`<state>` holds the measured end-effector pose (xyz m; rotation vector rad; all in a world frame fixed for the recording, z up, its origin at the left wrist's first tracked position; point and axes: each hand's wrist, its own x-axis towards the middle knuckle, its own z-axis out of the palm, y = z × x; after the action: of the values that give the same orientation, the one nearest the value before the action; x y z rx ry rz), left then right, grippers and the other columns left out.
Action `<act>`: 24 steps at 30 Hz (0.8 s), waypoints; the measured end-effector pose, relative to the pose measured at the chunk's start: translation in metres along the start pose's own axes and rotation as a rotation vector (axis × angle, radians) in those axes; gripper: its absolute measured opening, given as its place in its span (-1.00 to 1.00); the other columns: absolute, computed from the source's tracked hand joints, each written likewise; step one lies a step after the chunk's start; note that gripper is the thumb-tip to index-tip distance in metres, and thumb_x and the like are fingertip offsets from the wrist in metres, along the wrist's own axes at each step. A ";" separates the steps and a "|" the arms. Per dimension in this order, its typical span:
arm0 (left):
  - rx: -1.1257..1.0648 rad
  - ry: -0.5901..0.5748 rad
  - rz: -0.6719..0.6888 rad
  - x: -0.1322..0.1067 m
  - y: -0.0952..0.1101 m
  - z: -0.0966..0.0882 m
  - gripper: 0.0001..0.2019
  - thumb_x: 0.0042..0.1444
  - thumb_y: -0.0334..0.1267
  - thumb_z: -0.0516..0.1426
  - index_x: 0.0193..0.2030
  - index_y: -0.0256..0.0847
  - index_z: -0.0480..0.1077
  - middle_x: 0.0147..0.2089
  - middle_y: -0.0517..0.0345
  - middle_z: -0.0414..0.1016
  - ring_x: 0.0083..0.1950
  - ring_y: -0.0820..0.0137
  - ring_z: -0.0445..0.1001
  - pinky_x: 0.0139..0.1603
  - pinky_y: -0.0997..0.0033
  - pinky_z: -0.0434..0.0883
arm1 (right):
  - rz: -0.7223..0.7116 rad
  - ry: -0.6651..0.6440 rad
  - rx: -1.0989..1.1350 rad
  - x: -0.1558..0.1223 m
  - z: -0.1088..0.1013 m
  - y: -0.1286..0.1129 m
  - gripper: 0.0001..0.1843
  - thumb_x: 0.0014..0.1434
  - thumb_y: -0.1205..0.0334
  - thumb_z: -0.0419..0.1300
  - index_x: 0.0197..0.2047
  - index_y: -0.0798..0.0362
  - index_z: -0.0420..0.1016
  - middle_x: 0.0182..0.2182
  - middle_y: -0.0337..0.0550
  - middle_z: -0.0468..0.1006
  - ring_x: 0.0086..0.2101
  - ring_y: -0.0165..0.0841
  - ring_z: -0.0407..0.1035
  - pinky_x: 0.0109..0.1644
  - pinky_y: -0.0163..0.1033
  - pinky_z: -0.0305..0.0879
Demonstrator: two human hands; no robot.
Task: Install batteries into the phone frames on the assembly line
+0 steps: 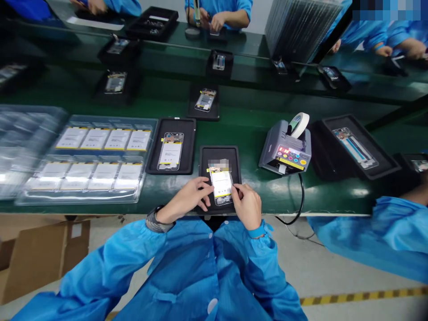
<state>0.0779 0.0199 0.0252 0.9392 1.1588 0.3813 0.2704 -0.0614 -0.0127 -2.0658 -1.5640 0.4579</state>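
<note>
An opened phone [216,200] lies in a black tray [205,156] at the near edge of the bench, its circuit board showing at the far end. A white battery [221,182] sits in the phone's frame. My left hand [195,194] is at the phone's left side, fingers apart, with the fingertips by the battery's edge. On the right side, my right hand [246,203] has its thumb and forefinger close together at the battery's edge. Whether those fingers grip anything is hidden.
Left stands another black tray [153,161] with an opened phone, then a clear plastic tray [85,198] of batteries. A tape dispenser [284,149] with a tape roll [298,125] is right. More trayed phones lie beyond; co-workers' hands [219,21] work across the bench.
</note>
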 end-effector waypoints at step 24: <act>0.044 -0.324 0.343 0.052 0.015 0.012 -0.48 0.08 0.10 0.40 0.01 -0.27 0.54 -0.09 -0.07 0.71 -0.15 0.21 0.69 -0.17 0.35 0.59 | 0.153 0.104 0.873 0.023 -0.015 0.003 -0.58 0.20 -0.10 0.33 -0.05 0.06 0.53 -0.41 -0.25 0.52 -0.47 -0.39 0.34 -0.35 -0.27 0.34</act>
<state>0.1123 0.0593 0.0063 1.1936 0.7127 0.4600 0.2870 -0.0431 -0.0011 -1.4815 -0.8912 0.8819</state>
